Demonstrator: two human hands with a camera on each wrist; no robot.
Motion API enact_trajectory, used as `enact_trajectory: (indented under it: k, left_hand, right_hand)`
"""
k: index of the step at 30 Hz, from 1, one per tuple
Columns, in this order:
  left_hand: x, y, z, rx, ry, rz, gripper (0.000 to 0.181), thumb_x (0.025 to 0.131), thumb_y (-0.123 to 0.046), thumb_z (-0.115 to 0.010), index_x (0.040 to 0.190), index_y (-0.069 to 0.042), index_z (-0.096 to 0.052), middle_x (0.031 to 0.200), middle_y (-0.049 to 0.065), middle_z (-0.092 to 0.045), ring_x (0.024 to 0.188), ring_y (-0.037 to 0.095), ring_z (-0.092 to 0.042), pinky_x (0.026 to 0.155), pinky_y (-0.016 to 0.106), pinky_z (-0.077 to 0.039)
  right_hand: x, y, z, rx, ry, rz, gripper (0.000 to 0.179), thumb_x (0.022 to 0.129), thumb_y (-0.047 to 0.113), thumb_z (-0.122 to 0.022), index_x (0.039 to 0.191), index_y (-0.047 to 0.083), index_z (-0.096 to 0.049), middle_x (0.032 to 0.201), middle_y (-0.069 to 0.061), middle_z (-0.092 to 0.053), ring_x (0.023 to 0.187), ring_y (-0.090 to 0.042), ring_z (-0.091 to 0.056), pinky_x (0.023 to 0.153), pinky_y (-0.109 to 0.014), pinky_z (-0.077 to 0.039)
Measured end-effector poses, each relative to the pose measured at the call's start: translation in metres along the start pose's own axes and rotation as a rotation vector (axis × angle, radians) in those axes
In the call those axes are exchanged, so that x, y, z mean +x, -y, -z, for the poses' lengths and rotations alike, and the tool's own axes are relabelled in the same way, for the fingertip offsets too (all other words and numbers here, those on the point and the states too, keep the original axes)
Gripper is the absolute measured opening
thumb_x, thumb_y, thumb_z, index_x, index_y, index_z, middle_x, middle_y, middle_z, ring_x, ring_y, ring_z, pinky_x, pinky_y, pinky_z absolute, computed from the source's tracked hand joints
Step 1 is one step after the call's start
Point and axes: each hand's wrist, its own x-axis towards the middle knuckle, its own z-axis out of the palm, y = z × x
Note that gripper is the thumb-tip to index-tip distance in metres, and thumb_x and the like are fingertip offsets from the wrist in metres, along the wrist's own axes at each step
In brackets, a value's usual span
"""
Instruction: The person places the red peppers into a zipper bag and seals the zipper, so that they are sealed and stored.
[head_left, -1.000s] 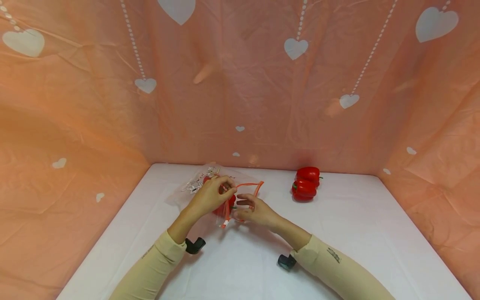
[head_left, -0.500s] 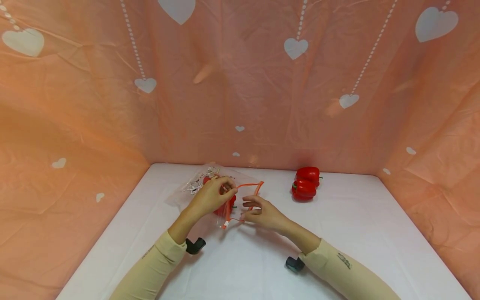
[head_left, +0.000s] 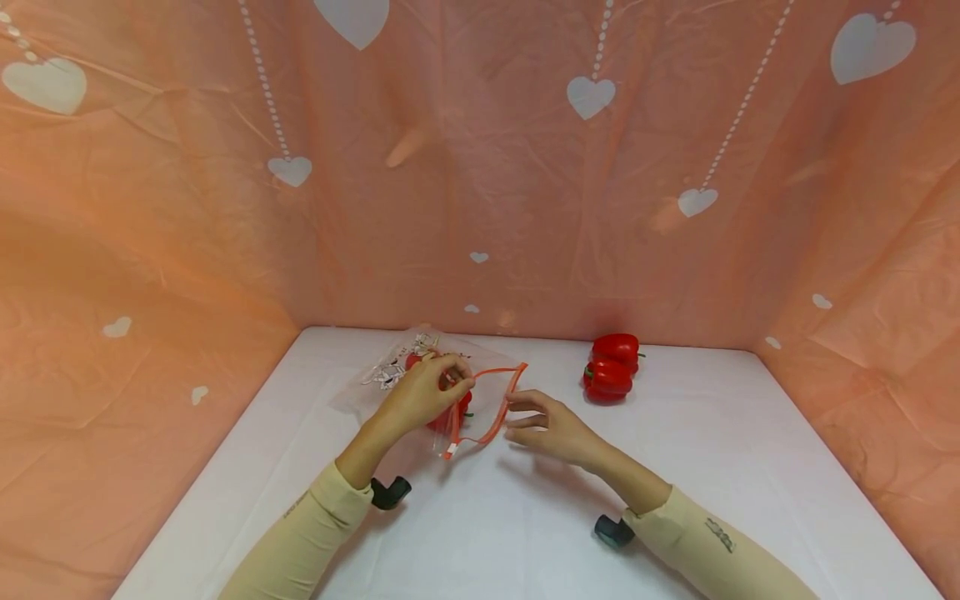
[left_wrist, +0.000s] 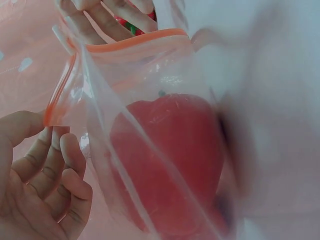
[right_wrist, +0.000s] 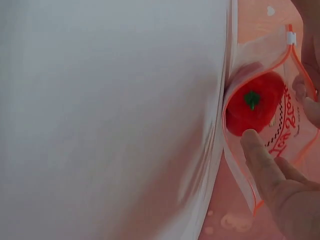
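"What's nearest?"
"Two hands: the right hand (head_left: pixel 555 433), fingers loosely spread just beside a clear bag (head_left: pixel 386 375); the left hand (head_left: pixel 423 392), pinching its orange rim (left_wrist: pixel 135 41)."
"How many bags?"
"One, on the white table (head_left: pixel 712 467); only the right wrist view looks into it, onto at least one red pepper (right_wrist: pixel 265 107)."
"Farther?"
"Two loose red peppers (head_left: pixel 608 382), rear right, both clear only in the head view."

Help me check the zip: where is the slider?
In the head view, the slider is just left of centre, at the near corner of the bag, below the left hand.
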Motion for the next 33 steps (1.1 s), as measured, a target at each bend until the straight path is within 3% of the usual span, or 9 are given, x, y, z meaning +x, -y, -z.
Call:
enact_trajectory:
  k: [18, 27, 33]
  left_hand:
    - [0.001, 0.002, -0.001, -0.003, 0.001, 0.004, 0.007, 0.102, -0.024, -0.076, 0.103, -0.017, -0.074, 0.095, -0.006, -0.073, 0.093, 0.019, -0.06, 0.081, 0.037, -0.052]
    - [0.002, 0.004, -0.003, -0.001, 0.004, 0.006, 0.008, 0.102, -0.024, -0.076, 0.103, -0.016, -0.074, 0.094, -0.006, -0.073, 0.092, 0.018, -0.06, 0.079, 0.036, -0.052]
    - [0.002, 0.002, -0.003, -0.003, 0.01, 0.004, 0.008, 0.101, -0.023, -0.076, 0.103, -0.016, -0.074, 0.095, -0.005, -0.074, 0.091, 0.017, -0.06, 0.079, 0.036, -0.051]
  right_hand:
    - [-0.025, -0.008, 0.035, -0.1, -0.049, 0.075, 0.055, 0.1, 0.012, -0.077, 0.145, -0.009, -0.054, 0.145, -0.032, -0.057, 0.127, -0.045, -0.065, 0.1, -0.037, -0.058]
    - [-0.033, -0.012, 0.053, -0.168, -0.122, 0.119, 0.048, 0.099, 0.008, -0.077, 0.14, -0.009, -0.059, 0.14, -0.031, -0.062, 0.125, -0.046, -0.066, 0.1, -0.038, -0.059]
    - [-0.037, -0.013, 0.065, -0.228, -0.175, 0.112, 0.045, 0.098, 0.011, -0.08, 0.138, -0.003, -0.063, 0.137, -0.027, -0.065, 0.124, -0.042, -0.067, 0.1, -0.039, -0.058]
